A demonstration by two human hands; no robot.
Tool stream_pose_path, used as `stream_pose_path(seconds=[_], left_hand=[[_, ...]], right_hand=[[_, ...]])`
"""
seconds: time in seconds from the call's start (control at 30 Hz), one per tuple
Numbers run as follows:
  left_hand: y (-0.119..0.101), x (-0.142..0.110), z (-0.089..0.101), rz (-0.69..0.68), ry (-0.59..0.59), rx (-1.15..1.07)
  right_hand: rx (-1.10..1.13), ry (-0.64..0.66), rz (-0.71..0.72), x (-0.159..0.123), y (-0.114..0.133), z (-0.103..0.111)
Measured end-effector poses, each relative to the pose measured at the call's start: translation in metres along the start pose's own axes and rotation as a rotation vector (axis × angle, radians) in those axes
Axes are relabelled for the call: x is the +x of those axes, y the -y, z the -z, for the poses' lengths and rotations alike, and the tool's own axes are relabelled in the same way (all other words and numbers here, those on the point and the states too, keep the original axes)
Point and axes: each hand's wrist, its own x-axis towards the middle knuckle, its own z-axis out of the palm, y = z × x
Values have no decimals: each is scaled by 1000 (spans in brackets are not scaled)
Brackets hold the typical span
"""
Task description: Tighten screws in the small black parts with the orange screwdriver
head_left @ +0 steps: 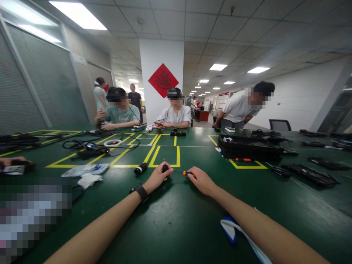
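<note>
In the head view my left hand (pixel 157 179), a dark band round its wrist, is closed around a small black part (pixel 165 168), mostly hidden by the fingers. My right hand (pixel 202 180) grips an orange-and-black screwdriver (pixel 185 173). Its thin shaft points left towards the black part; whether the tip touches it I cannot tell. Just left of my left hand, a black cylinder (pixel 140 168) with a white mark lies on the green table (pixel 167 227).
Black trays (pixel 247 146) are stacked at the right, with an orange item (pixel 243 159) before them. Cables (pixel 90 143) and a plastic bag (pixel 85 169) lie left. A blue-white strap (pixel 231 229) lies by my right forearm. Another person's hand (pixel 13 161) is at far left; people sit opposite.
</note>
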Motion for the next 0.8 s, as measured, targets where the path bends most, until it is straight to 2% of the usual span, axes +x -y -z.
stream_pose_path(seconds=[0.8], left_hand=[[1,0,1,23,-43,-44]], right_hand=[[-17,22,0,-3,5,1]])
